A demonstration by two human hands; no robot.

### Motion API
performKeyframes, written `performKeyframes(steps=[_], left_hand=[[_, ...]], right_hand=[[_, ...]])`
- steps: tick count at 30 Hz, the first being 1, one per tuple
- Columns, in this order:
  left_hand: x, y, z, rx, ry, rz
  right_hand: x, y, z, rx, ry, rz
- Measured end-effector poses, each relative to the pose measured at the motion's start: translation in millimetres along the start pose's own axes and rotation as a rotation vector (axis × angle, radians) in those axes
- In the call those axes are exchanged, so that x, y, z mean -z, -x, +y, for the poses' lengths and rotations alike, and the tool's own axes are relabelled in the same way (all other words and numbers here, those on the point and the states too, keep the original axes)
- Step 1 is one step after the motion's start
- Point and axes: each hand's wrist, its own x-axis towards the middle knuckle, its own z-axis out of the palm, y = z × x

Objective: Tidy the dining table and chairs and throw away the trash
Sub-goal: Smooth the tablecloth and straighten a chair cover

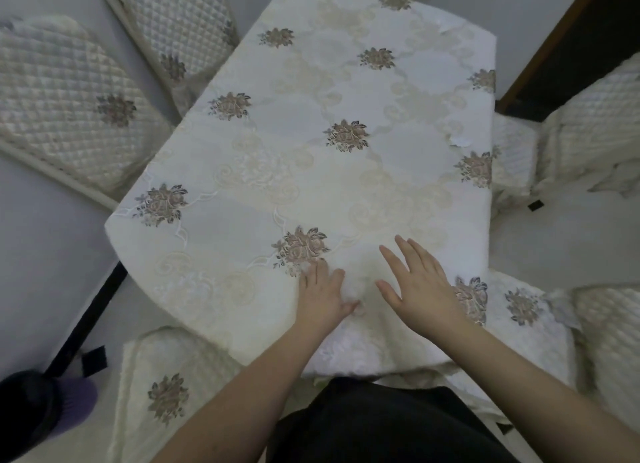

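Observation:
A dining table [242,171] fills the middle of the head view, covered by a cream tablecloth with embroidered brown flowers. My left hand [322,296] lies flat on the cloth near the table's front edge, fingers apart, just below one flower. My right hand [420,284] rests flat on the cloth beside it, fingers spread, holding nothing. A small white scrap [460,141] lies near the table's right edge. Chairs with quilted cream covers stand around the table: two at the left [69,95] [173,22], one at the front left [166,393], others at the right [588,123].
A dark door frame [554,47] rises at the back right. A foot in a purple sock [69,403] stands at the lower left beside a black table leg [86,317]. Pale floor [45,254] shows at the left and right.

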Motion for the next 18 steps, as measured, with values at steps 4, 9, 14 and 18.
performKeyframes(steps=[4, 9, 14, 18], left_hand=[[2, -4, 8, -0.083, 0.055, 0.008], [4, -4, 21, -0.062, 0.232, -0.035], [32, 11, 54, 0.030, 0.225, 0.011], [50, 26, 81, 0.116, 0.454, 0.103]], right_hand=[[-3, 6, 9, -0.049, -0.030, 0.006], [-9, 16, 27, -0.039, -0.061, 0.007], [-1, 25, 51, 0.010, -0.051, 0.011], [10, 35, 72, 0.054, -0.072, 0.035]])
